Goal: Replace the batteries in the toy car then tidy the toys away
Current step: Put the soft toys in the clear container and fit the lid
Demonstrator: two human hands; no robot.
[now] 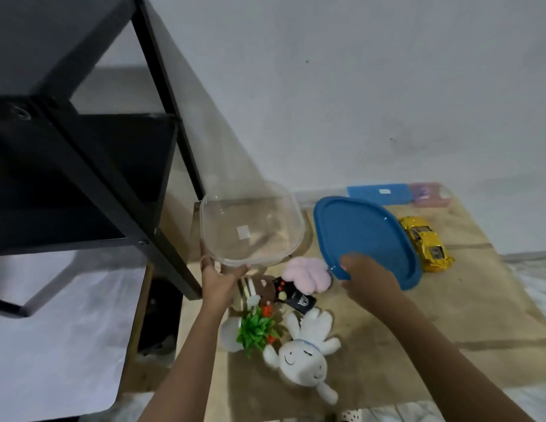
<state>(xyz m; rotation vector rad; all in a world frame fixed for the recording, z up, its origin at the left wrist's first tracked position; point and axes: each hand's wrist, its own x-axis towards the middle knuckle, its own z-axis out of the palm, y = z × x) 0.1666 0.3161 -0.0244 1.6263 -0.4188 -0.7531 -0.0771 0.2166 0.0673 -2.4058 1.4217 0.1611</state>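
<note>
Gripping clear container (252, 228) by its near rim, left hand (218, 277); right hand (367, 277) clamps blue lid (363, 236), above toys on mat (448, 300).

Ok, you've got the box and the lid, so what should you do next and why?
Probably set the blue lid down on the mat. The clear box in the left hand looks empty, the toys still lie loose, and the right hand is busy with the lid.
</note>
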